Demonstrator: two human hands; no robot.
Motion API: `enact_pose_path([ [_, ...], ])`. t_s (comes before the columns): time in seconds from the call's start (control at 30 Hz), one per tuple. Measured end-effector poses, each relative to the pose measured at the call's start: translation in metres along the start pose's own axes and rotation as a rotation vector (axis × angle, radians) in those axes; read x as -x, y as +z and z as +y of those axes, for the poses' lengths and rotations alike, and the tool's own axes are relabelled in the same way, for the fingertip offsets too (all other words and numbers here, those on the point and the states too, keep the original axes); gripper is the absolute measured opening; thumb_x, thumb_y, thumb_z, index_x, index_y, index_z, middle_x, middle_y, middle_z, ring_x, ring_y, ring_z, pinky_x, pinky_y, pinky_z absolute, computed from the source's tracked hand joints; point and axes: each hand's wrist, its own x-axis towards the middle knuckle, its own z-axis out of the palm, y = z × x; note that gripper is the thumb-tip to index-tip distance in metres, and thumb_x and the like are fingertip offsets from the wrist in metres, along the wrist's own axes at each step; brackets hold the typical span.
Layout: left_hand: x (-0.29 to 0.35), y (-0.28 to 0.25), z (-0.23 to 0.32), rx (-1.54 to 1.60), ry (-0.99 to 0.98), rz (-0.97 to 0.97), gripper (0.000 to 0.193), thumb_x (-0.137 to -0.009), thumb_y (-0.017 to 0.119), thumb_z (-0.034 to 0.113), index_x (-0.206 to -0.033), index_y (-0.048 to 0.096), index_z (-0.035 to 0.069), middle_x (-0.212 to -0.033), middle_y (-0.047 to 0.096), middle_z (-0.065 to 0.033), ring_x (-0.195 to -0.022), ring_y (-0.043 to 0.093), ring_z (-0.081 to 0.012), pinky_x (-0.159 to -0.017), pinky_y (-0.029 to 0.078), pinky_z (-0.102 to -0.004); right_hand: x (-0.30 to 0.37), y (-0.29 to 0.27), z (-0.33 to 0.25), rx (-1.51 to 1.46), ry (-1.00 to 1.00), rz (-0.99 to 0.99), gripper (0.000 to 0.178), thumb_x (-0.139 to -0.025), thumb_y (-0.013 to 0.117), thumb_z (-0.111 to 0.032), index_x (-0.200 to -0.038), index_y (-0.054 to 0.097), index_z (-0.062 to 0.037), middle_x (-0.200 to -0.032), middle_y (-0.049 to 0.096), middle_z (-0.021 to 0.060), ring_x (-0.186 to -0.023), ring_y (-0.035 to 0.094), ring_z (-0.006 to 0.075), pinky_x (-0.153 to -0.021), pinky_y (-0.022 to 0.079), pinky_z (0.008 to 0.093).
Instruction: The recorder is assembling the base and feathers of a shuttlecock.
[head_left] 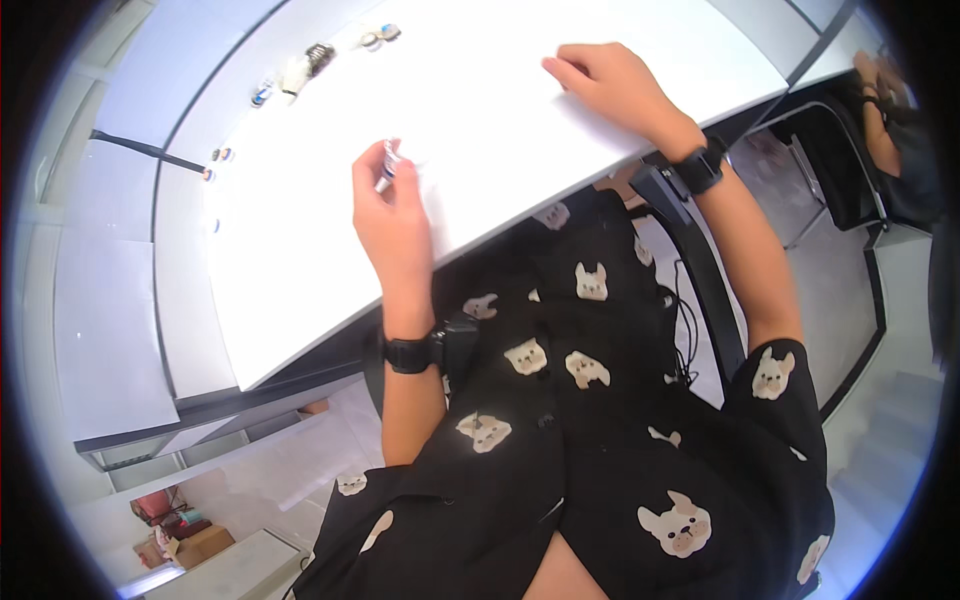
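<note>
My left hand [392, 222] is closed around a small white tube-like item [388, 168] with dark markings, held upright between thumb and fingers just over the white table [480, 110]. The item is too small and glare-washed to name its kind. Farther right, my right hand [615, 88] rests at the table with its fingers curled in and the thumb against them. Whatever those fingers may hold is hidden. Each wrist wears a black band with a small dark box.
Along the table's far left lie a blue-and-white small item [262, 94], a white object [293, 78], a dark coiled object [319, 58] and small round pieces [372, 41]. A black chair [835, 165] and another person's arm [878, 135] are at right. Cardboard boxes [203, 545] stand lower left.
</note>
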Motion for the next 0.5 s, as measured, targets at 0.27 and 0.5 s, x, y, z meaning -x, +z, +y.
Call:
enact_pose_path([
  [0.27, 0.006, 0.004, 0.006, -0.157, 0.004, -0.008, 0.031, -0.097, 0.057, 0.014, -0.124, 0.058, -0.002, -0.118, 0.064, -0.0176, -0.105, 0.063, -0.024, -0.091, 0.05, -0.0342, 0.034, -0.018, 0.028, -0.089, 0.097, 0.012, 0.037, -0.1, 0.055, -0.031, -0.082, 0.062, 0.0002, -0.061, 0.052, 0.0101, -0.055, 0.044, 0.0181, -0.058, 0.038, 0.0322],
  [0.5, -0.002, -0.003, -0.001, -0.262, 0.102, 0.124, 0.031, -0.097, 0.057, 0.014, -0.123, 0.058, -0.004, -0.116, 0.065, -0.0162, -0.106, 0.063, -0.0239, -0.093, 0.05, -0.036, 0.047, -0.031, 0.034, -0.298, 0.012, 0.101, 0.038, -0.1, 0.057, -0.031, -0.077, 0.059, 0.0002, -0.061, 0.046, 0.005, -0.058, 0.04, 0.0117, -0.056, 0.034, 0.0282],
])
